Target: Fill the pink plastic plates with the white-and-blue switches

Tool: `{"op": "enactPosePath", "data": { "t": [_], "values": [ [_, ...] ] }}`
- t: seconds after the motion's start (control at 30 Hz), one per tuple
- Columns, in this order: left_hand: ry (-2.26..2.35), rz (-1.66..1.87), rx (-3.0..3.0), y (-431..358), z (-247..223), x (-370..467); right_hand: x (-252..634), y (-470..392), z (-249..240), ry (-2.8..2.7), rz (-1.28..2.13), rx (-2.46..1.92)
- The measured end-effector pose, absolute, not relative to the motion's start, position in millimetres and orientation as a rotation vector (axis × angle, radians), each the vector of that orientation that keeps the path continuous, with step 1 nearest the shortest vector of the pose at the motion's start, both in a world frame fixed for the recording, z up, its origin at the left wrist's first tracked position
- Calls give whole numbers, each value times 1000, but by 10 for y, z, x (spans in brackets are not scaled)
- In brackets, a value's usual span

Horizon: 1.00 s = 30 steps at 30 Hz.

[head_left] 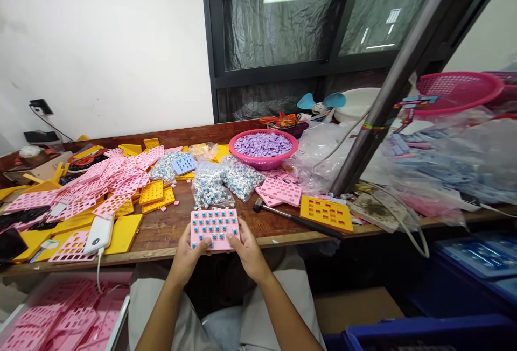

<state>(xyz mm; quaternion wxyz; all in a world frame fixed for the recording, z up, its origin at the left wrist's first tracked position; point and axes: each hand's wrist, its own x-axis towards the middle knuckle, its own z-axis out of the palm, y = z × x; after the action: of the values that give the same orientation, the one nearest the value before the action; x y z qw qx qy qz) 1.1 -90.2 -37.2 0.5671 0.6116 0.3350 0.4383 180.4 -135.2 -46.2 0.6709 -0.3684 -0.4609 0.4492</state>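
A pink plate (pixel 215 228) fitted with rows of small blue switches is held at the table's front edge. My left hand (pixel 188 254) grips its left side, thumb resting on the lower left of its face. On the right side, my right hand (pixel 247 251) grips it the same way, thumb near the lower right switches. Just beyond the plate lie clear bags (pixel 210 187) of blue and white switches. To the right rests a hammer (pixel 299 220) with a black handle, close to a yellow plate (pixel 326 213) with square holes and some pink plates (pixel 281 191).
Piled pink plates (pixel 109 173) and yellow plates cover the left of the table, with a white power bank (pixel 99 234). Behind stands a pink basket (pixel 264 163) of purple pieces. A metal pole (pixel 388 87) slants at right. Below are a bin of pink plates and blue crates (pixel 428 332).
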Motion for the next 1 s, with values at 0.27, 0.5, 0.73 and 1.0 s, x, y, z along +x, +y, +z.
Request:
{"op": "enactPosePath", "data": {
  "t": [0.27,0.5,0.73,1.0],
  "values": [
    [743,1031,1432,-1028,-263,99,1788,-1403,-463,-958,1010,-823],
    [743,1034,1406,-1064,-272,104,1763,-1487,-442,-954,958,-865],
    [869,1174,1309,-1120,-340,238,1636,-1482,-534,-895,798,-1014],
    [798,1142,1203,-1219,-464,149,1718,-1613,-555,-987,906,-913]
  ]
}}
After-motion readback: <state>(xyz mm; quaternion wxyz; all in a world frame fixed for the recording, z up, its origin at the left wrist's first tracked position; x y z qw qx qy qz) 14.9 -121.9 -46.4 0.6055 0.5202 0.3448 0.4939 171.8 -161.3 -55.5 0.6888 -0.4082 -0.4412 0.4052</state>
